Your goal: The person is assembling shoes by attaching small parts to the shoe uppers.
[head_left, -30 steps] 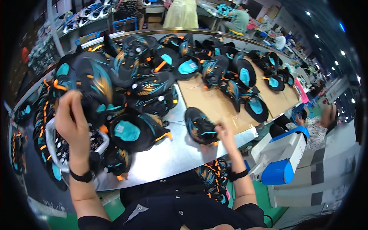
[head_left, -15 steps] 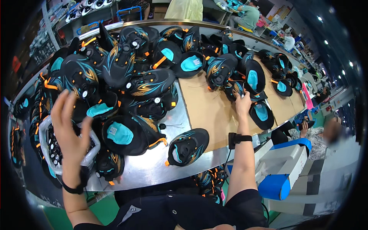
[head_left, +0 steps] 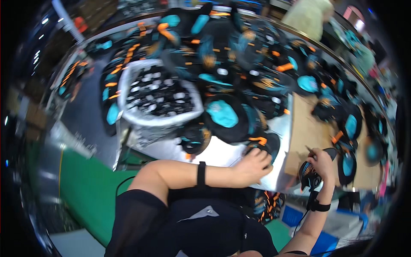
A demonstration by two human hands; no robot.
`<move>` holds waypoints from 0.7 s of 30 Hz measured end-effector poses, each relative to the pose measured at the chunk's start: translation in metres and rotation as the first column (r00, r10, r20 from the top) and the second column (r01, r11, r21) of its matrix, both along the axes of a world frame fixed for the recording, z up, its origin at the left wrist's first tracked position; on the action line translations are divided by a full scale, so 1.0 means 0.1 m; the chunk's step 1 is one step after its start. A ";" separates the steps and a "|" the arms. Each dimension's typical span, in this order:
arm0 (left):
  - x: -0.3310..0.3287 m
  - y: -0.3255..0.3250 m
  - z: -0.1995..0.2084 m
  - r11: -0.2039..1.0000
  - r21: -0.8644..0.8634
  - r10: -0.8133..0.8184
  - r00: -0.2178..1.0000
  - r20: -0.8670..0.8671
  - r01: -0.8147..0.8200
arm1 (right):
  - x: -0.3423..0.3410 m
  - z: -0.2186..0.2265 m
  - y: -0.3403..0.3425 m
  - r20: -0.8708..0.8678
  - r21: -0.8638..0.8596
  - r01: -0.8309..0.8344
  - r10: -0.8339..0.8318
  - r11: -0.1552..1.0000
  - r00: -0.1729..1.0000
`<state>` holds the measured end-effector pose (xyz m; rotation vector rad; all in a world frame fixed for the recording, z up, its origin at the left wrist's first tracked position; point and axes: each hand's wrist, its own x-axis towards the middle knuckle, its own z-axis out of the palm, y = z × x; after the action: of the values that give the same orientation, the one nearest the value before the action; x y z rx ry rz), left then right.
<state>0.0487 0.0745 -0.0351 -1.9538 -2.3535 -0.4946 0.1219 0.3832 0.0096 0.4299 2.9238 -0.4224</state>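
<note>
My right hand (head_left: 322, 165) is closed at the right, on a dark shoe upper (head_left: 309, 176) with teal and orange markings that hangs below its fingers. A thin dark object (head_left: 309, 149) sticks out by the fingertips; blur hides its kind. My left hand (head_left: 253, 167) reaches across my body, its fingers curled at the near edge of another black shoe upper (head_left: 270, 143) on the metal table (head_left: 220, 156). What those fingers hold, if anything, is hidden. Further left, a white bag-lined container (head_left: 190, 115) is filled with small black-and-white parts (head_left: 156, 92).
Black shoe uppers (head_left: 222, 113) with teal insides and orange tabs are heaped along the table's far side. Others lie on brown cardboard (head_left: 299, 113) at the right. A person in pale yellow (head_left: 306, 19) stands beyond. Green floor (head_left: 87, 192) shows at the lower left.
The view has swung left. My left hand, spread and raised near the white container before, is now curled by the shoe upper. My right hand has drawn a shoe upper toward me.
</note>
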 end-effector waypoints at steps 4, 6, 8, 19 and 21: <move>-0.07 -0.42 0.34 0.964 0.266 -0.080 0.956 0.283 0.002 | -0.71 -0.59 -0.35 -0.209 -0.205 -0.385 0.344 0.900 0.915; -0.26 -0.92 0.69 0.958 0.216 0.099 0.926 0.364 -0.187 | -0.86 -0.57 -0.39 -0.204 -0.195 -0.443 0.406 0.875 0.891; -0.59 -1.48 0.77 0.848 0.232 0.391 0.857 0.335 -0.477 | -0.86 -0.41 -0.42 -0.269 -0.259 -0.151 0.079 0.954 0.960; -1.32 -2.62 0.68 0.527 0.070 0.812 0.478 -0.337 -0.847 | 0.16 -0.19 -1.57 -0.457 -0.109 -0.362 0.277 0.926 0.845; -1.21 -2.46 0.74 0.580 0.211 0.812 0.537 -0.229 -0.787 | 0.26 -0.30 -1.63 -0.438 0.007 -0.416 0.377 0.909 0.816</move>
<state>-0.0720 -0.1719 0.0392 -0.6279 -2.5900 -0.1785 0.1482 0.2198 -0.0206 -0.3414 3.2705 -0.6516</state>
